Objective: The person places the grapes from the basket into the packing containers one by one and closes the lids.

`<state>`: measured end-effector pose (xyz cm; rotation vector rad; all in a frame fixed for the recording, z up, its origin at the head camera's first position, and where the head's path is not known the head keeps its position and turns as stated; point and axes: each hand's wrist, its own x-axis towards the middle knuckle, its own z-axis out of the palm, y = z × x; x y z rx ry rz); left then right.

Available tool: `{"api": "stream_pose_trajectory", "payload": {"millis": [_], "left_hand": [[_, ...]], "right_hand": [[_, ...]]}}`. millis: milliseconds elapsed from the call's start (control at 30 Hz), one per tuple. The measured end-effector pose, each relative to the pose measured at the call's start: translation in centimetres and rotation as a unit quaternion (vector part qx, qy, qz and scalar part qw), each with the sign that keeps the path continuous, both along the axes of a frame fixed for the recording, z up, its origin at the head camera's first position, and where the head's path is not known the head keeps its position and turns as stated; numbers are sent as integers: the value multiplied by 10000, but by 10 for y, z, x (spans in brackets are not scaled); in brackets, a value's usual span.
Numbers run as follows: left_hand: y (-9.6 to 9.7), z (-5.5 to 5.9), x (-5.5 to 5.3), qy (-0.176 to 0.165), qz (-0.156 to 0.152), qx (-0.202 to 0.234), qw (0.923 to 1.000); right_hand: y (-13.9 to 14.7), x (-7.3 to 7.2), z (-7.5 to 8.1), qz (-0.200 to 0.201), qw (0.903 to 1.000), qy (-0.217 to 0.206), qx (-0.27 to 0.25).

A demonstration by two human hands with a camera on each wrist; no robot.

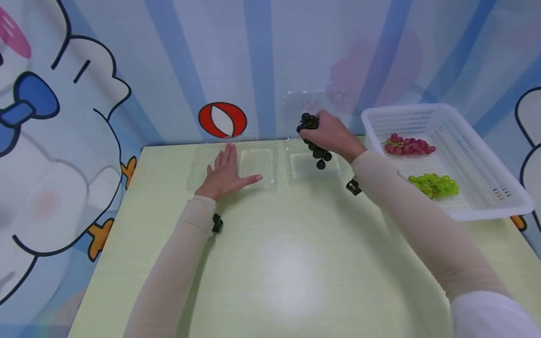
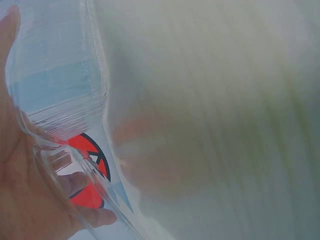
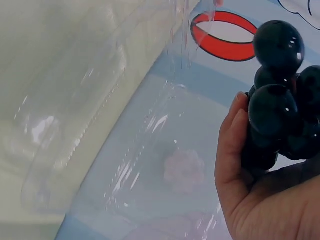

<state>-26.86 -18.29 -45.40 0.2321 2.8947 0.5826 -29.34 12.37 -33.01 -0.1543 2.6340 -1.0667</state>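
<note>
My left hand, its fingers straight and thumb spread, rests at a clear plastic box near the wall. In the left wrist view, clear plastic lies against the palm, and some fingertips show beyond its edge. My right hand grips a bunch of black grapes, which hangs above a second clear plastic box. That box's raised lid stands up against the wall. From the right wrist view, the round black grapes bulge out past the thumb and fingers.
On the right of the table stands a white plastic basket. Inside it lie a bunch of red grapes and a bunch of green grapes. A cartoon-printed wall borders the table's back edge.
</note>
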Motion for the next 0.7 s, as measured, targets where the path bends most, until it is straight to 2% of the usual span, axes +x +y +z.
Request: {"api": "stream_pose_trajectory", "payload": {"millis": [467,700], "left_hand": [[-1,1,-1,-29,58,-30,10000],[-1,2,0,-26,34,-30,10000]], "right_hand": [[-47,-7,-13,-107,9998,-120,-155],[-64,-8,-21,-141,9990,-153,-392]]}}
